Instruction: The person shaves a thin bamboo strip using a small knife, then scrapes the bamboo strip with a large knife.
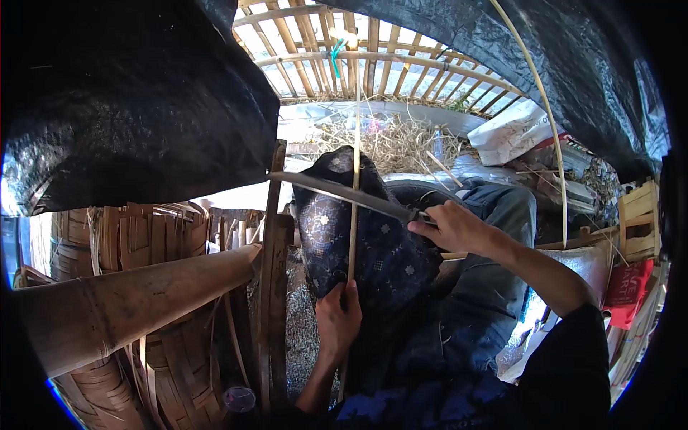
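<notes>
My left hand (338,320) is closed around a long, thin bamboo strip (354,236), which runs up and away from me over a dark patterned cloth (322,236) on my lap. In my right hand (453,228) is the handle of a long-bladed knife (344,192). Its blade points left and lies across the strip, well above my left hand; whether the edge touches the strip I cannot tell. The blade's tip is close to an upright wooden post (272,265).
A thick bamboo pole (143,301) juts in from the left, above woven bamboo baskets (172,365). Shavings (387,143) are heaped ahead, before a bamboo slat fence (380,54). Black plastic sheeting (143,107) hangs overhead. A red bag (629,290) is at the right.
</notes>
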The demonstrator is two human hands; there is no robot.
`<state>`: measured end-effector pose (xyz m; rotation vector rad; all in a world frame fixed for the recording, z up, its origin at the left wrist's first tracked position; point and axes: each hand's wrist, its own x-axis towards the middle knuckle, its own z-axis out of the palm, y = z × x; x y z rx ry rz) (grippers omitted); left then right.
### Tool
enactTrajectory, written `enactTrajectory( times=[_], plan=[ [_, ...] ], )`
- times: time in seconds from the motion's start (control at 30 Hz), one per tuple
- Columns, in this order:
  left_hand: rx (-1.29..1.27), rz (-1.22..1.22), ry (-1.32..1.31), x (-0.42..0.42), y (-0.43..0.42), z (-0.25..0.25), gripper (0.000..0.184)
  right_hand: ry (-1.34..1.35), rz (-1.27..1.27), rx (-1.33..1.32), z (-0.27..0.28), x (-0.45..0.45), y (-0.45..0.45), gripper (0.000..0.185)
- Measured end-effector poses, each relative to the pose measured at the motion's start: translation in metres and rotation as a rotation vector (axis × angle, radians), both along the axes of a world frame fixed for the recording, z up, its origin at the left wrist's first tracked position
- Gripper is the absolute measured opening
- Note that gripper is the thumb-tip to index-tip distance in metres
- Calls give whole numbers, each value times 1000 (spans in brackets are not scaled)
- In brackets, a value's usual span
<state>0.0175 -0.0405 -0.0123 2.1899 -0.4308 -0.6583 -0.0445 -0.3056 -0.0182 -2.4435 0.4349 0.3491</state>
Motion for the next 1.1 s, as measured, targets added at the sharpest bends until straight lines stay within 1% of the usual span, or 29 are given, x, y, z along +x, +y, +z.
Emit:
enactTrajectory(
  times=[0.03,0.1,0.17,0.23,0.3,0.33,0.4,0.47,0.53,0.57,0.63,0.67,0.73,0.77,0.8,0.83,0.87,0.93,0.97,1.0,1.07,1.1],
  plan=[
    [4,3,-30,1,0,-1,30,-1,0,-1,5,-4,3,68],
    [11,15,-62,0,0,-6,31,31,122,-24,14,-11,10,70],
    [-27,27,-182,-4,3,-12,36,56,135,-6,20,-12,13,71],
    [10,10,-125,-6,5,-2,33,86,139,13,18,-10,13,71],
    [27,-18,-75,-6,3,1,30,138,-17,-9,8,4,-3,69],
    [18,-21,-64,-5,3,0,30,135,-20,-14,4,3,-3,69],
    [3,-12,-60,-3,0,-3,30,13,25,0,0,4,-7,68],
    [-52,28,-47,-4,2,-5,36,25,24,7,9,0,-4,66],
    [-44,34,-65,-4,3,-4,36,6,118,33,9,-9,2,66],
    [-39,33,-77,-4,2,-4,36,7,120,34,9,-10,5,66],
    [-22,34,-32,-6,3,3,36,19,214,-48,9,-15,11,61],
    [-10,37,7,-6,4,5,36,20,213,-46,6,-11,8,61],
    [-1,9,-12,-11,5,2,34,111,26,4,-6,0,-6,60],
    [1,-21,-40,-13,4,0,32,111,18,1,-15,2,-12,60],
    [0,-24,-44,-13,6,0,32,68,20,-55,-23,6,-15,63],
    [-28,-4,-36,-11,4,-2,32,20,31,-123,-25,12,-22,67],
    [-54,10,-23,-9,1,-3,32,17,31,-133,-22,10,-25,67],
    [-62,13,-39,-9,2,-9,33,-9,-10,54,-4,5,-10,66],
    [-68,24,-57,-8,2,-11,33,-43,76,14,-5,-1,-5,64],
    [-66,31,-57,-7,2,-9,33,-43,83,16,-3,-3,-1,64],
    [-19,39,-31,-7,3,-3,34,15,288,-143,2,-8,8,63],
    [-15,34,-28,-8,4,-3,34,-18,289,-110,-4,-10,8,64]
  ],
)
